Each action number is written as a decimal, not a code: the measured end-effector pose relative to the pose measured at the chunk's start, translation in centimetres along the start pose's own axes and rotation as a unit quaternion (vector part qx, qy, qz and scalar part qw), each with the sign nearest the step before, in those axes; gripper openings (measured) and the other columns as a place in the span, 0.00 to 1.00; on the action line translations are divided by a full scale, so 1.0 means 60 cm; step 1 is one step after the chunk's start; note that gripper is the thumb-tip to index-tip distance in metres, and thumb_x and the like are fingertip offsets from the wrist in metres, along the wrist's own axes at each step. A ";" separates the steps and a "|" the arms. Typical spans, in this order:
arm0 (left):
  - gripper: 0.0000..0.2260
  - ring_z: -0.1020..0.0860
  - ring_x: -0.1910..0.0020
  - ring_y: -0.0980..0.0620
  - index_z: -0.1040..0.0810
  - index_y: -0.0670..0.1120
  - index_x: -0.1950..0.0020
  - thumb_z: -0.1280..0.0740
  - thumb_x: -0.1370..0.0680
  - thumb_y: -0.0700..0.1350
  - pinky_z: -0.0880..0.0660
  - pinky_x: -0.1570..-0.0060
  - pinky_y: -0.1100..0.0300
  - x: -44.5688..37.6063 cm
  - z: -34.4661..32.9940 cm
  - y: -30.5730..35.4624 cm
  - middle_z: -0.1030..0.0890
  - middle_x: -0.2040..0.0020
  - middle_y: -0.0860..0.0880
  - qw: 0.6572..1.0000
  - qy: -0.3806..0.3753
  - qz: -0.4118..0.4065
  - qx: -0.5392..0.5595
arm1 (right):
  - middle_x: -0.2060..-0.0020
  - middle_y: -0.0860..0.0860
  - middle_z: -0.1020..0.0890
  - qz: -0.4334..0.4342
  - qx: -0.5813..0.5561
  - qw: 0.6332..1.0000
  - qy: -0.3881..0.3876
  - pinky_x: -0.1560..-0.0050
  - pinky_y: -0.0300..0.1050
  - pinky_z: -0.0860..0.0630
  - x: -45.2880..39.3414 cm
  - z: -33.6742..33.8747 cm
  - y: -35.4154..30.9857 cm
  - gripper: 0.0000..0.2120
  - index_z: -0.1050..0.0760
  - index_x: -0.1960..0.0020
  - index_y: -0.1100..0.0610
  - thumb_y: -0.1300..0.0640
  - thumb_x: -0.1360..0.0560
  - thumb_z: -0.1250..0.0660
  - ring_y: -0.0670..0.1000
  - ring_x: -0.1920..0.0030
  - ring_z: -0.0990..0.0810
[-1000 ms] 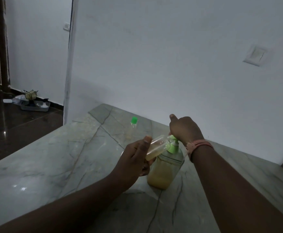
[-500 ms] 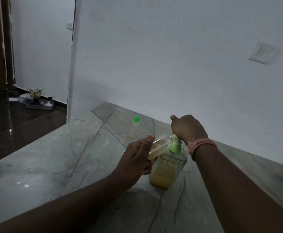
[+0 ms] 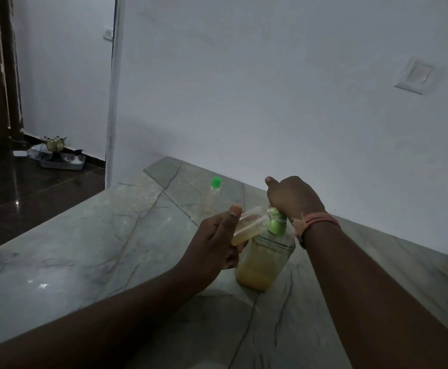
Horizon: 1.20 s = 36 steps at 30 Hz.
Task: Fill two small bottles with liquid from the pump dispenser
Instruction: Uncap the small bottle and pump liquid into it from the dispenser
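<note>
Marble tabletop (image 3: 71, 249), grey, dark veins, set against white wall (image 3: 270, 89) with switch plate (image 3: 414, 75). Pump dispenser (image 3: 266, 258) upright at tabletop centre, yellow liquid inside, green pump; no readable label. Right hand (image 3: 293, 197) curled down over pump head, thumb out. Left hand (image 3: 213, 241) pinches small bottle (image 3: 250, 225), uncapped, tilted, mouth at nozzle, part-filled. Second small bottle (image 3: 213, 193), green cap, upright just beyond. Tray (image 3: 63, 162) on floor far left.

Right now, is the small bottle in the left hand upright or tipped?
Tipped. The small bottle lies nearly sideways in the left hand, its mouth toward the green pump head, yellowish liquid pooled along its lower side.
</note>
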<state>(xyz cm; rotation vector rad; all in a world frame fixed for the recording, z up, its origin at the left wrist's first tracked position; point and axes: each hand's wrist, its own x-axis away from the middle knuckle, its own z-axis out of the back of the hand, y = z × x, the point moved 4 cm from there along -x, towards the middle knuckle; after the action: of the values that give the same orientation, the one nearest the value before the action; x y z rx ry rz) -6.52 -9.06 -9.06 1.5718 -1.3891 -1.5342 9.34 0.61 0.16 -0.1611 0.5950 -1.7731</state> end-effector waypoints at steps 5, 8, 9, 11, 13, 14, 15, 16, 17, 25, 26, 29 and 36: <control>0.23 0.31 0.76 0.56 0.24 0.34 0.43 0.44 0.17 0.54 0.33 0.76 0.63 0.000 0.001 -0.003 0.26 0.71 0.51 1.000 0.000 -0.003 -0.005 | 0.50 0.55 0.17 0.001 0.029 0.999 -0.012 0.48 0.49 0.27 0.001 0.004 -0.006 0.25 0.20 0.47 0.58 0.38 0.23 0.42 0.59 0.49 0.21; 0.19 0.31 0.76 0.56 0.22 0.37 0.44 0.44 0.15 0.51 0.33 0.76 0.62 0.000 0.000 0.000 0.26 0.72 0.51 1.000 0.003 -0.006 -0.015 | 0.51 0.55 0.17 0.018 0.044 0.999 -0.007 0.48 0.50 0.26 -0.003 0.008 -0.013 0.25 0.20 0.48 0.57 0.37 0.23 0.43 0.58 0.50 0.20; 0.18 0.31 0.76 0.55 0.22 0.37 0.45 0.44 0.15 0.50 0.34 0.76 0.62 -0.001 0.000 0.000 0.26 0.72 0.51 1.000 0.004 -0.009 -0.013 | 0.51 0.55 0.17 0.017 0.035 0.999 -0.002 0.47 0.50 0.26 -0.005 0.007 -0.011 0.25 0.20 0.48 0.57 0.37 0.24 0.43 0.58 0.50 0.20; 0.18 0.32 0.76 0.55 0.22 0.36 0.45 0.44 0.14 0.48 0.35 0.76 0.62 -0.004 0.002 -0.001 0.26 0.71 0.50 1.000 0.011 -0.013 -0.012 | 0.51 0.55 0.16 0.011 0.008 1.000 0.006 0.46 0.50 0.26 -0.005 0.003 -0.002 0.27 0.19 0.48 0.58 0.37 0.24 0.43 0.59 0.49 0.20; 0.18 0.31 0.75 0.55 0.22 0.36 0.44 0.44 0.14 0.48 0.34 0.76 0.62 -0.005 0.004 -0.004 0.26 0.69 0.47 1.000 0.017 -0.012 -0.023 | 0.50 0.56 0.16 0.007 -0.008 1.000 -0.004 0.45 0.50 0.26 -0.006 -0.003 0.005 0.27 0.19 0.47 0.59 0.37 0.24 0.43 0.59 0.48 0.20; 0.17 0.31 0.75 0.55 0.22 0.37 0.44 0.44 0.14 0.48 0.34 0.76 0.62 -0.004 0.005 -0.005 0.26 0.69 0.47 0.999 0.018 -0.012 -0.026 | 0.49 0.56 0.16 0.008 -0.008 1.000 -0.010 0.44 0.50 0.26 -0.005 -0.005 0.007 0.27 0.19 0.47 0.59 0.38 0.24 0.43 0.59 0.47 0.20; 0.17 0.31 0.75 0.55 0.21 0.38 0.44 0.44 0.14 0.48 0.34 0.76 0.61 -0.004 0.005 -0.005 0.26 0.69 0.47 0.999 0.017 -0.012 -0.028 | 0.49 0.56 0.16 0.007 -0.006 1.000 -0.011 0.44 0.50 0.26 -0.004 -0.006 0.007 0.27 0.19 0.46 0.59 0.38 0.24 0.43 0.59 0.47 0.20; 0.17 0.31 0.75 0.55 0.21 0.38 0.45 0.44 0.14 0.48 0.34 0.76 0.61 -0.003 0.005 -0.005 0.26 0.69 0.47 0.999 0.015 -0.012 -0.028 | 0.49 0.56 0.16 0.007 -0.003 1.000 -0.009 0.43 0.50 0.26 -0.004 -0.005 0.006 0.27 0.20 0.46 0.60 0.38 0.24 0.43 0.59 0.47 0.20; 0.16 0.31 0.75 0.55 0.21 0.39 0.46 0.44 0.14 0.48 0.34 0.76 0.61 -0.003 0.005 -0.004 0.26 0.69 0.48 0.999 0.013 -0.013 -0.028 | 0.49 0.56 0.16 0.008 0.002 1.000 -0.011 0.44 0.50 0.26 -0.004 -0.004 0.003 0.26 0.21 0.48 0.60 0.38 0.24 0.43 0.60 0.47 0.20; 0.16 0.30 0.75 0.55 0.21 0.40 0.48 0.44 0.14 0.49 0.34 0.76 0.61 -0.004 0.002 -0.004 0.25 0.69 0.47 1.000 0.004 -0.016 -0.018 | 0.50 0.55 0.16 0.008 0.000 1.000 -0.010 0.44 0.50 0.25 -0.013 0.000 0.003 0.27 0.20 0.48 0.60 0.38 0.25 0.42 0.59 0.48 0.20; 0.16 0.30 0.75 0.56 0.21 0.40 0.47 0.44 0.14 0.48 0.34 0.76 0.61 -0.005 0.004 -0.005 0.26 0.68 0.47 1.000 0.004 -0.016 -0.017 | 0.49 0.56 0.16 0.005 0.001 1.000 -0.007 0.44 0.51 0.25 -0.012 -0.005 0.006 0.27 0.19 0.47 0.59 0.38 0.25 0.42 0.59 0.48 0.20; 0.16 0.30 0.76 0.56 0.21 0.39 0.45 0.44 0.14 0.48 0.34 0.76 0.62 -0.005 0.006 -0.006 0.26 0.70 0.50 1.000 0.001 -0.018 -0.022 | 0.50 0.55 0.16 0.003 0.014 1.000 -0.012 0.44 0.51 0.25 -0.009 -0.010 0.007 0.25 0.20 0.48 0.59 0.38 0.25 0.41 0.59 0.49 0.20; 0.15 0.31 0.75 0.55 0.20 0.44 0.51 0.43 0.15 0.49 0.35 0.76 0.61 -0.003 0.001 -0.001 0.26 0.69 0.48 1.000 -0.007 -0.023 -0.004 | 0.49 0.55 0.17 0.015 0.057 0.998 -0.005 0.43 0.51 0.25 -0.011 0.007 -0.010 0.26 0.22 0.48 0.58 0.36 0.24 0.42 0.59 0.48 0.20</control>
<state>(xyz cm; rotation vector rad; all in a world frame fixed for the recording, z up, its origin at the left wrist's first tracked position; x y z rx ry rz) -6.55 -8.87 -9.04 1.6018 -1.3628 -1.5788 9.18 1.20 0.95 -0.0819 0.4862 -1.7710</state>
